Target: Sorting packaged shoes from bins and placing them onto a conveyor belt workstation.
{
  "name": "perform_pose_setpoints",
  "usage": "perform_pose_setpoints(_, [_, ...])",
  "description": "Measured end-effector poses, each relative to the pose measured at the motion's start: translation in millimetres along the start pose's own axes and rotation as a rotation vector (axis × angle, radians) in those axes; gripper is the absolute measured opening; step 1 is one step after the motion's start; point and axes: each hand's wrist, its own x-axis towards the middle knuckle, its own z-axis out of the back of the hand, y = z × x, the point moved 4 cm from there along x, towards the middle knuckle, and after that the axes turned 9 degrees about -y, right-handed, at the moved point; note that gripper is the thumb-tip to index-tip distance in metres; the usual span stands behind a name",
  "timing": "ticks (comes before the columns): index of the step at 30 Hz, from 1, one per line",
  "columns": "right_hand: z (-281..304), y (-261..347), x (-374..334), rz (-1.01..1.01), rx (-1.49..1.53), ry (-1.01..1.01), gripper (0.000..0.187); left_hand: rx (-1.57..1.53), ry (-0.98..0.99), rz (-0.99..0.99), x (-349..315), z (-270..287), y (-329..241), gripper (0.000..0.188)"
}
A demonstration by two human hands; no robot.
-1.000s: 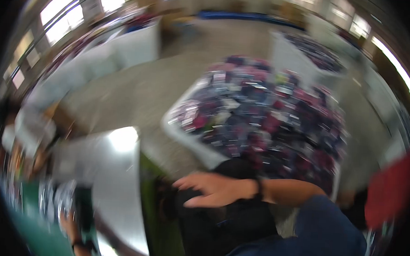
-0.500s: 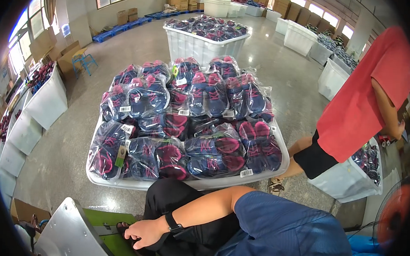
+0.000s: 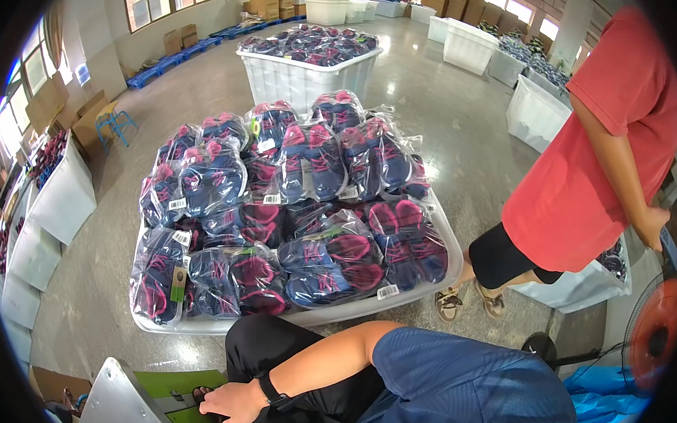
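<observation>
My right hand (image 3: 238,405) hangs low at the bottom of the view, palm down, over my dark trouser leg. Its fingers are loosely bent and apart, and nothing shows in them. A dark watch (image 3: 272,390) sits on that wrist. Beside the fingers are a green panel (image 3: 146,381) and a curved silver metal plate (image 3: 118,401). My left hand is out of sight. Past my knee stands a large white bin (image 3: 333,315), heaped with navy and pink shoes (image 3: 310,160) in clear plastic bags, several bearing white labels.
A person in a red shirt (image 3: 602,149) stands right of the bin, a phone-like object (image 3: 668,248) in one hand. Behind lies another shoe-filled white bin (image 3: 307,80). White bins (image 3: 64,189) line the left side. An orange fan (image 3: 657,335) stands at right.
The view has shifted, so the large bin appears further left and lower. The person in red has stepped and turned, with the forearm lower. My right hand stays over my leg.
</observation>
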Motion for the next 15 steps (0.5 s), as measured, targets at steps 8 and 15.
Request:
perform_pose_setpoints(8, [7,1,4,0.016,-0.013,-0.099,0.052,-0.233,0.147,-0.030,12,-32,-41,0.078])
perform_pose_setpoints(15, [34,41,2,-0.124,0.321,0.014,0.066,-0.450,0.302,-0.028,0,-65,-73,0.077])
